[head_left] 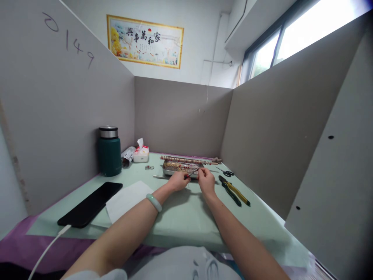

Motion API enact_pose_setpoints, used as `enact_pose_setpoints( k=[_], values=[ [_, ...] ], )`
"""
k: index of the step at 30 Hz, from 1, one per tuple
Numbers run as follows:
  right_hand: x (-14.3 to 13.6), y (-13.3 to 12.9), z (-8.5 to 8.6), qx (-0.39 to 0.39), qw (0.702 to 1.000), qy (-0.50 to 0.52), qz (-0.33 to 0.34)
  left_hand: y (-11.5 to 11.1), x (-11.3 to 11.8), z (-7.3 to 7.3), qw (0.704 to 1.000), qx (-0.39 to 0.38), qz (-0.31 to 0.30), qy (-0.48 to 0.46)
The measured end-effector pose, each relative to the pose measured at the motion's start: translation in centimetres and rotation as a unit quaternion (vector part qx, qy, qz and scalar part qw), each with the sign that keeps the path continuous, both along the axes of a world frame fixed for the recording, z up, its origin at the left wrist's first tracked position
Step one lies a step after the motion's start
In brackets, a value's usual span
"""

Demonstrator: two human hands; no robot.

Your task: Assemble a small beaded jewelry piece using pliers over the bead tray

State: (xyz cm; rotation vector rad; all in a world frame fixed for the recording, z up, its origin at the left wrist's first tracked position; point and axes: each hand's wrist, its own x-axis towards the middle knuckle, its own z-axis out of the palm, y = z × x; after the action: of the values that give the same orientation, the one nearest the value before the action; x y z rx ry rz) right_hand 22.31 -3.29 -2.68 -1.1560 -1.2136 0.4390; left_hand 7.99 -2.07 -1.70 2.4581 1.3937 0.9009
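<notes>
My left hand [179, 181], with a pale green bangle [154, 202] on its wrist, is closed on a slim tool with a red-and-black handle [187, 176]. The tool's thin tip points toward my right hand [206, 181], whose fingers are pinched together; anything between them is too small to make out. Both hands are at the near side of a shallow metal tray [164, 171] with gold and red small pieces in it. Across the tray's far side lies a rod wound with beaded strands [189, 160]. A thin metal stick [159, 177] is left of my left hand.
Right of my hands lie pliers [234, 191] with green and yellow handles and black scissors [227, 173]. On the left are small rings [149, 167], a tissue box [141, 156], a green bottle [109, 153], a phone [90, 204] and white paper [128, 200]. Partitions enclose the table.
</notes>
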Motion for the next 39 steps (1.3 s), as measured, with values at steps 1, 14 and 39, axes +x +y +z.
enact_pose_setpoints(
  k=[1,14,39],
  values=[
    [-0.01,-0.02,0.01,0.002,1.000,0.005,-0.001,-0.02,0.01,0.03,1.000,0.002,0.002,0.006],
    [0.13,0.41,-0.34,-0.014,1.000,-0.013,0.011,0.22,-0.20,-0.33,0.999,0.028,-0.002,0.034],
    [-0.03,0.31,-0.43,0.041,0.998,-0.004,0.038,-0.30,-0.14,0.05,0.998,0.026,0.016,0.051]
  ],
)
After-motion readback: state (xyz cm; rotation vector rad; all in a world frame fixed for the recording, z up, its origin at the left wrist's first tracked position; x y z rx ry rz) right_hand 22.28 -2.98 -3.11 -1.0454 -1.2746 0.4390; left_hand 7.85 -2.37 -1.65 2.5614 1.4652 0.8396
